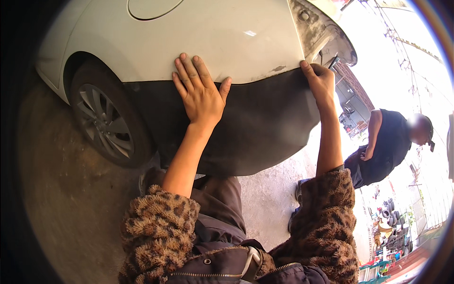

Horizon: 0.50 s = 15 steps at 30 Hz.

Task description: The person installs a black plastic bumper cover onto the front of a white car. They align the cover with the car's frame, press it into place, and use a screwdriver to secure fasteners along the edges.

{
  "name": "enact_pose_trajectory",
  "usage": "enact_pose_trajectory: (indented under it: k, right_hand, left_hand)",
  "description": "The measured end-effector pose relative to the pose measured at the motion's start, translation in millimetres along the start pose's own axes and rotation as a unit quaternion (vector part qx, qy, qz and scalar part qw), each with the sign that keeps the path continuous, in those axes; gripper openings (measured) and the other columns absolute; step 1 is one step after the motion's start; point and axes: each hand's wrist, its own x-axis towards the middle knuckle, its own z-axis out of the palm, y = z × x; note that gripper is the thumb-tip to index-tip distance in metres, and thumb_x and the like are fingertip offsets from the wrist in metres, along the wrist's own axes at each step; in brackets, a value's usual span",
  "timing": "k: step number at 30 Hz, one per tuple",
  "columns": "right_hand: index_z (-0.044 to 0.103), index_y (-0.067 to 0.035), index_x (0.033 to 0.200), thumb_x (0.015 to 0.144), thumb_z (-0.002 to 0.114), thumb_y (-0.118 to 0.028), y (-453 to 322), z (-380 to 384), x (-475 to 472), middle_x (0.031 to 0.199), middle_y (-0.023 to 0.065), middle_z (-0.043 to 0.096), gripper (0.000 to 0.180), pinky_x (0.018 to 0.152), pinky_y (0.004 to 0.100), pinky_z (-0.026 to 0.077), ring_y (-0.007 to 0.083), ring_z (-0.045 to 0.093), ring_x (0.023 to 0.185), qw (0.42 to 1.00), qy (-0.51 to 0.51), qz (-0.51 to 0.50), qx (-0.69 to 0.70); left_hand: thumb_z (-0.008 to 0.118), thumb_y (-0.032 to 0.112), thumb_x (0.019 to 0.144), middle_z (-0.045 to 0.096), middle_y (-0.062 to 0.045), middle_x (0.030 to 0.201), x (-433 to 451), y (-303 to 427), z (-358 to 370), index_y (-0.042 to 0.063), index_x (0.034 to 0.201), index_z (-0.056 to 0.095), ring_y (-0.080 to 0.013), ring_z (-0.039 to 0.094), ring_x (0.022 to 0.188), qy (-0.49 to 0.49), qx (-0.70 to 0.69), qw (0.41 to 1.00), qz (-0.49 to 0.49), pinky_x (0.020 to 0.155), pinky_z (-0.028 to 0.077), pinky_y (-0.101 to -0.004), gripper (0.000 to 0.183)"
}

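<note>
A white car's rear quarter panel [227,32] fills the upper middle, with a black bumper cover [262,110] meeting it along a curved seam. My left hand [202,88] lies flat across that seam, fingertips on the white paint and palm over the black cover, fingers apart. At the far end of the seam my right hand [321,80] grips the bumper cover's upper corner. Its thumb presses on top, and the other fingers curl behind, mostly hidden. Between the hands, a patch of chipped paint [278,68] shows just above the seam.
A rear wheel [106,120] with silver spokes stands left of the cover. Bare, dirty body metal [312,25] shows beyond the panel's rear edge. Another person [383,145] in dark clothes stands at right. Stacked tyres [392,216] sit farther off on the right.
</note>
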Motion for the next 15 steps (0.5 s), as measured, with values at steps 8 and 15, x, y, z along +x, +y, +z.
enact_pose_trajectory:
  k: [8, 15]
  right_hand:
    - [0.072, 0.005, 0.101, 0.097, 0.064, -0.04, 5.2, -13.6, -1.5, 0.078, 0.0107, 0.07, 0.046, 0.074, 0.0332, 0.05, 0.0154, 0.063, 0.076, 0.998, -0.054, -0.002, 0.02]
    - [0.072, 0.003, 0.102, 0.098, 0.062, -0.035, 36.0, -38.7, -2.1, 0.087, 0.0125, 0.072, 0.039, 0.079, 0.0356, 0.051, 0.0181, 0.066, 0.083, 0.99, -0.044, -0.133, -0.033]
  left_hand:
    - [0.039, 0.052, 0.103, 0.015, -0.036, 0.158, -0.9, -3.1, 4.9, -0.011, 0.151, 0.02, -0.049, 0.015, 0.148, 0.027, 0.011, 0.999, 0.016, 0.118, 0.014, -0.059, 0.082]
    - [0.039, 0.049, 0.104, 0.016, -0.035, 0.158, -0.7, -7.1, 1.5, -0.011, 0.151, 0.021, -0.0484, 0.016, 0.148, 0.052, 0.008, 0.998, 0.043, 0.118, 0.016, -0.0573, 0.078]
